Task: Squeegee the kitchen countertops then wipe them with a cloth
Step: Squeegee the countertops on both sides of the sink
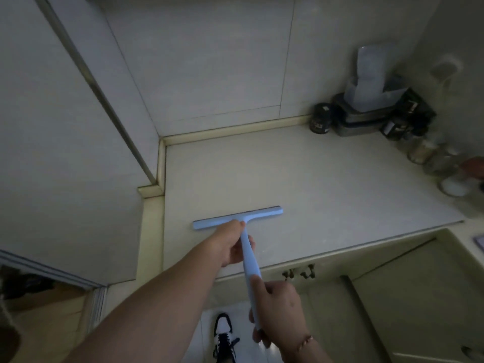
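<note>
A light blue squeegee [264, 214] lies with its blade flat on the pale kitchen countertop [301, 179], near the front left part of the counter. Its long handle runs back toward me over the counter's front edge. My left hand [231, 244] grips the handle just behind the blade. My right hand [281, 307] grips the handle's rear end, below the counter edge. No cloth is in view.
Dark jars [320, 119], a stacked container [366, 111] and several glass spice jars [429, 155] crowd the back right corner. A raised lip borders the counter at the back and left walls. Cabinet doors [392, 297] and my shoe [224, 334] show below.
</note>
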